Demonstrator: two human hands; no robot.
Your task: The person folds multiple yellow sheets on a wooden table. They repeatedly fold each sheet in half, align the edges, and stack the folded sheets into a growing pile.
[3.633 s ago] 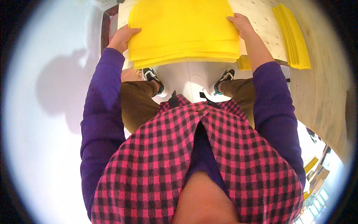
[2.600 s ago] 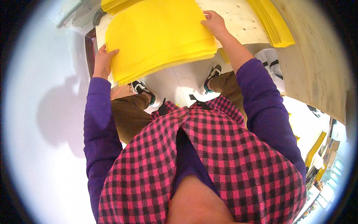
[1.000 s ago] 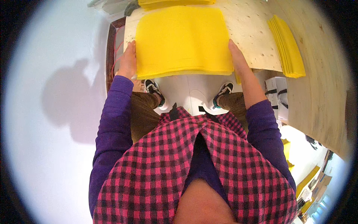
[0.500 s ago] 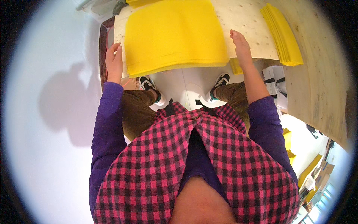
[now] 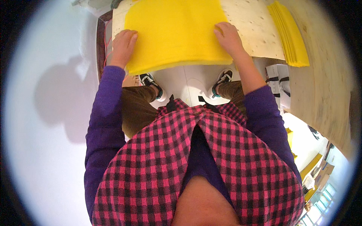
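A broad stack of soft yellow sheets [image 5: 177, 34], which look like cloth or felt, lies on the pale wooden table, its near edge overhanging. My left hand [image 5: 123, 47] is at the stack's left edge with its fingers curled, thumb toward the yellow surface. Across from it, my right hand [image 5: 229, 38] bends its fingers over the right edge, fingertips and thumb close together. Both hands appear closed on the sides of the sheets; what lies under the fingers is hidden.
Another pile of folded yellow sheets [image 5: 289, 35] lies on the wooden tabletop [image 5: 254, 26] to the right. A white bag [image 5: 279, 81] with dark straps stands below the table. A white wall [image 5: 49, 150] runs along my left; my shoes [image 5: 225, 77] are on the floor under the overhang.
Both hands have moved inward and forward, from beside the yellow stack onto its left and right edges. The fingers are more curled now.
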